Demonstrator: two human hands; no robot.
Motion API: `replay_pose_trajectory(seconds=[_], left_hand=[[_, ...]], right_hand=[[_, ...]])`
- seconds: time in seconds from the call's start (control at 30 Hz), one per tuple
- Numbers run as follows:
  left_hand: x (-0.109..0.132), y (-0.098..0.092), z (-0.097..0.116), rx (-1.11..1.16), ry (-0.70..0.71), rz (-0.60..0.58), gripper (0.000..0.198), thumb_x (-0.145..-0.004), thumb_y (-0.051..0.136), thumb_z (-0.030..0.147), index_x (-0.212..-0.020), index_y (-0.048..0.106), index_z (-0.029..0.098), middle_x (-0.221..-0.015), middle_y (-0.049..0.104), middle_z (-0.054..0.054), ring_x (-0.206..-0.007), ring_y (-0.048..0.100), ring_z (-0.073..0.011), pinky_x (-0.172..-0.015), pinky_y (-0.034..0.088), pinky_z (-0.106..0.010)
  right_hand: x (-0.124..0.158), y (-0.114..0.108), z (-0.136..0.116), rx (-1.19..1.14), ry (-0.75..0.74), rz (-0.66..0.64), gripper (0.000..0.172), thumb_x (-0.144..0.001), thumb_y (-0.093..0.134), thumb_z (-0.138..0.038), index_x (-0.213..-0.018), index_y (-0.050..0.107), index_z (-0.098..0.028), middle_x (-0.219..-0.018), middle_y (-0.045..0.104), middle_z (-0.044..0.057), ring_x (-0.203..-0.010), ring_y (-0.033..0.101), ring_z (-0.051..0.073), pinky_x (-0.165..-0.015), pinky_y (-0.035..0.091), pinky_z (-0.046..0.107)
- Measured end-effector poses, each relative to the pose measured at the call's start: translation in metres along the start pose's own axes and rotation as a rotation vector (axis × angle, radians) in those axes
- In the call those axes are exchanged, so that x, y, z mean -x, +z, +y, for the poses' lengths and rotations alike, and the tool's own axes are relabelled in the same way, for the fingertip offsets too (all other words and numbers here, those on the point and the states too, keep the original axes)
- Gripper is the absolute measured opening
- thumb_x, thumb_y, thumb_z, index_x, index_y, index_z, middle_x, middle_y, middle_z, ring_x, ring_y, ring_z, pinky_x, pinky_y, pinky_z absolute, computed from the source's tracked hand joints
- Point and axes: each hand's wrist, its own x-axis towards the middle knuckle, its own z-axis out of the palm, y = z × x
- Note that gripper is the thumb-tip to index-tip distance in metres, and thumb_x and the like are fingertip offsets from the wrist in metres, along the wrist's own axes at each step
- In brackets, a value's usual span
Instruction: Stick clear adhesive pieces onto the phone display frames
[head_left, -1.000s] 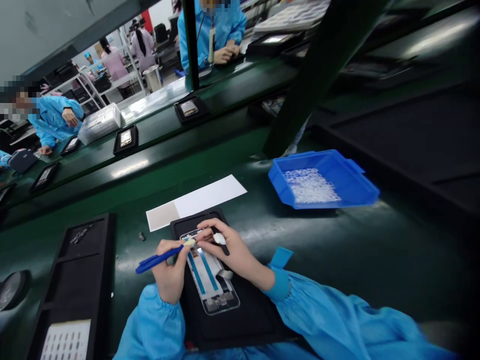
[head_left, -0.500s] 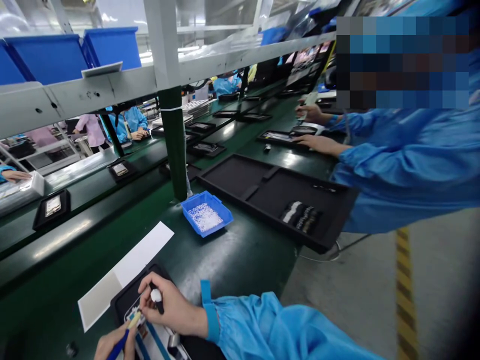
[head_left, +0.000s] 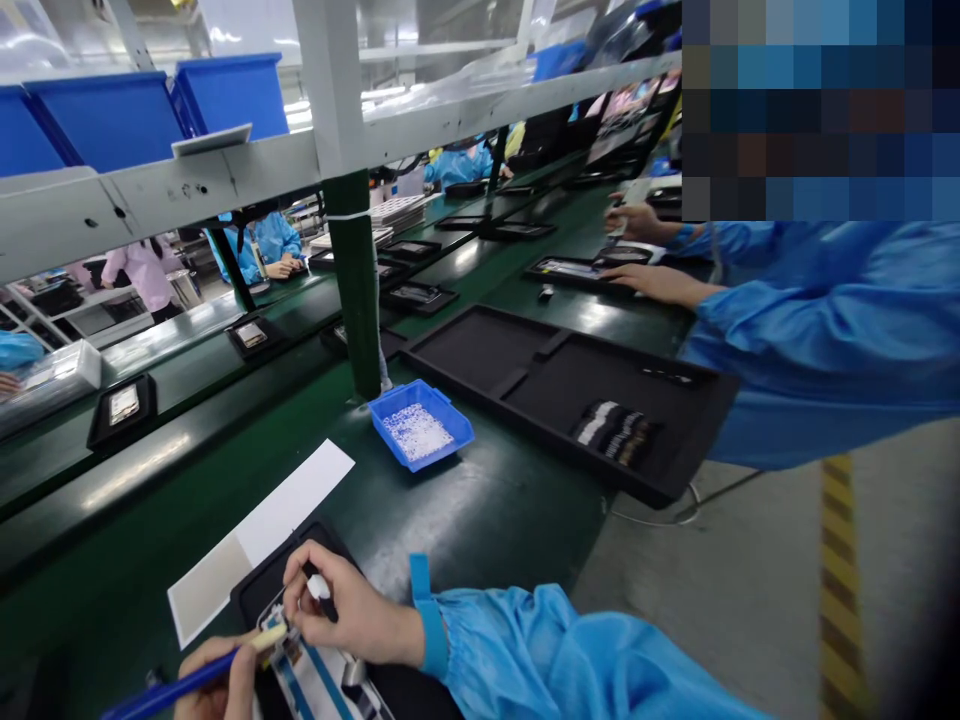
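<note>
Where the right hand (head_left: 349, 612) sits, low near the bottom edge of the view, its fingers are curled tight on a small black-and-white stylus (head_left: 321, 590), tip down over the phone frame (head_left: 319, 690). Left hand (head_left: 219, 685), cut by the bottom edge, is clenched round a blue tool (head_left: 169, 692). The tool's pale tip meets the frame's top corner, just beside the right fingertips. Frame lies in a black jig (head_left: 255, 592), partly under both hands.

White sheet (head_left: 262, 535) lies just beside the jig's far-left side. Bare green bench (head_left: 480, 510) runs from the jig to a blue bin (head_left: 421, 425) of small white parts, so there is open room there. Bench edge drops to grey floor (head_left: 712, 600) just right of the right sleeve (head_left: 540, 660).

Beyond the bin: 1 green post (head_left: 357, 290) and 1 long black tray (head_left: 525, 370). A co-worker's hand (head_left: 652, 285) rests by another jig, well apart.
</note>
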Motion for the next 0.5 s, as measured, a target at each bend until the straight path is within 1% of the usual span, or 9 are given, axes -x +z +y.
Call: replay_pose_trajectory(seconds=[0.1,0.17,0.2,0.27,0.33,0.37,0.43,0.5], left_hand=[[-0.005,-0.006,0.002,0.059,-0.023,-0.029,0.035,-0.063,0.084,0.039,-0.077,0.059,0.019,-0.066,0.070,0.004,-0.057,0.068,-0.0132,-0.057,0.058,-0.019],[-0.006,-0.010,0.004,0.075,-0.042,-0.038,0.033,-0.066,0.083,0.038,-0.078,0.059,0.019,-0.070,0.069,0.004,-0.061,0.069,-0.0131,-0.060,0.058,-0.020],[-0.007,-0.012,0.005,0.078,-0.047,-0.033,0.032,-0.067,0.082,0.037,-0.079,0.059,0.019,-0.071,0.069,0.004,-0.062,0.069,-0.0130,-0.061,0.058,-0.020],[-0.006,-0.014,0.006,0.078,-0.051,-0.019,0.029,-0.069,0.081,0.035,-0.081,0.059,0.019,-0.071,0.068,0.004,-0.064,0.069,-0.0128,-0.061,0.058,-0.020],[-0.005,-0.016,0.006,0.072,-0.045,-0.014,0.028,-0.070,0.080,0.032,-0.081,0.059,0.018,-0.072,0.067,0.004,-0.064,0.069,-0.0129,-0.061,0.058,-0.020],[-0.005,-0.016,0.005,0.069,-0.036,-0.017,0.027,-0.069,0.080,0.031,-0.081,0.059,0.018,-0.073,0.067,0.004,-0.064,0.069,-0.0132,-0.061,0.058,-0.021],[-0.006,-0.017,0.002,0.061,-0.017,-0.028,0.025,-0.069,0.079,0.029,-0.081,0.060,0.018,-0.073,0.067,0.004,-0.065,0.069,-0.0140,-0.061,0.059,-0.022],[-0.006,-0.018,0.000,0.042,-0.005,-0.039,0.024,-0.070,0.079,0.027,-0.081,0.060,0.018,-0.074,0.068,0.003,-0.065,0.070,-0.0146,-0.061,0.060,-0.022]], right_hand=[[0.000,-0.004,-0.008,0.043,-0.046,0.022,0.030,-0.072,0.065,-0.024,-0.095,0.045,-0.020,-0.077,0.056,-0.003,-0.064,0.046,0.009,-0.062,0.038,0.023],[-0.003,-0.018,-0.021,0.094,-0.095,0.120,0.029,-0.076,0.066,-0.028,-0.096,0.046,-0.021,-0.078,0.056,-0.003,-0.066,0.049,0.010,-0.064,0.042,0.024],[-0.006,-0.030,-0.029,0.139,-0.128,0.205,0.029,-0.078,0.066,-0.031,-0.097,0.046,-0.021,-0.080,0.056,-0.002,-0.069,0.051,0.011,-0.065,0.043,0.025],[-0.010,-0.061,-0.049,0.263,-0.218,0.476,0.029,-0.079,0.064,-0.034,-0.099,0.047,-0.022,-0.082,0.055,-0.001,-0.071,0.054,0.013,-0.065,0.046,0.026],[-0.013,-0.097,-0.068,0.430,-0.291,0.750,0.034,-0.078,0.064,-0.039,-0.102,0.046,-0.023,-0.080,0.058,-0.001,-0.069,0.055,0.014,-0.063,0.048,0.027],[-0.014,-0.115,-0.077,0.468,-0.303,0.808,0.036,-0.076,0.064,-0.041,-0.101,0.045,-0.024,-0.081,0.058,-0.001,-0.069,0.056,0.014,-0.063,0.048,0.027],[-0.013,-0.143,-0.089,0.538,-0.296,0.858,0.038,-0.075,0.065,-0.042,-0.100,0.045,-0.023,-0.082,0.061,0.000,-0.068,0.057,0.015,-0.059,0.048,0.028],[-0.011,-0.162,-0.094,0.613,-0.268,0.865,0.037,-0.074,0.065,-0.043,-0.099,0.047,-0.022,-0.080,0.062,0.001,-0.068,0.060,0.017,-0.057,0.048,0.028]])
